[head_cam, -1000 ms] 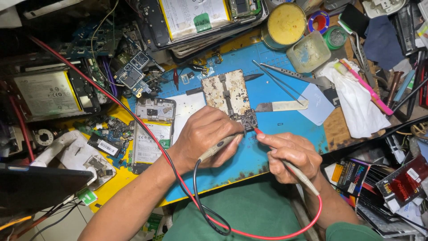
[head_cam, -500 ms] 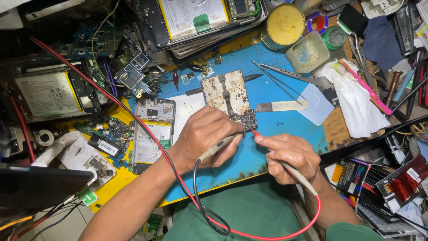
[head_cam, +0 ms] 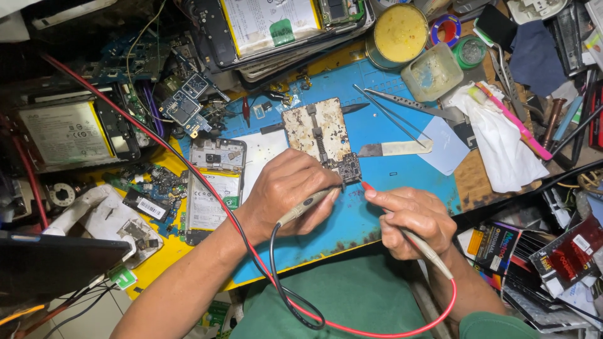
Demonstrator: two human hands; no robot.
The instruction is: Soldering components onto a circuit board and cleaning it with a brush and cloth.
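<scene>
Small circuit board (head_cam: 349, 168) sits mid-worktop at the metal holder's (head_cam: 317, 130) near corner, both probe tips converging: left hand (head_cam: 286, 191) fingers pinch black-lead probe (head_cam: 309, 204) from left, right hand (head_cam: 414, 220) fingers grip red-tipped probe (head_cam: 367, 186) from right.

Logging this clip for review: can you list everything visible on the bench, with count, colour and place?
circuit board: one, dark, on the holder's near end, both probe tips at it
board holder: one, worn metal, centre of mat
mat: one, blue, centre of bench
black-lead probe: one, beige, in left hand
red-lead probe: one, beige with red tip, in right hand
opened phone: one, left of the hands
tweezers: two, metal, upper mat
tin: one, yellow paste, top
white cloth: one, right
loose boards and parts: many, upper left
left hand: grips the black-lead probe
right hand: grips the red-lead probe
</scene>
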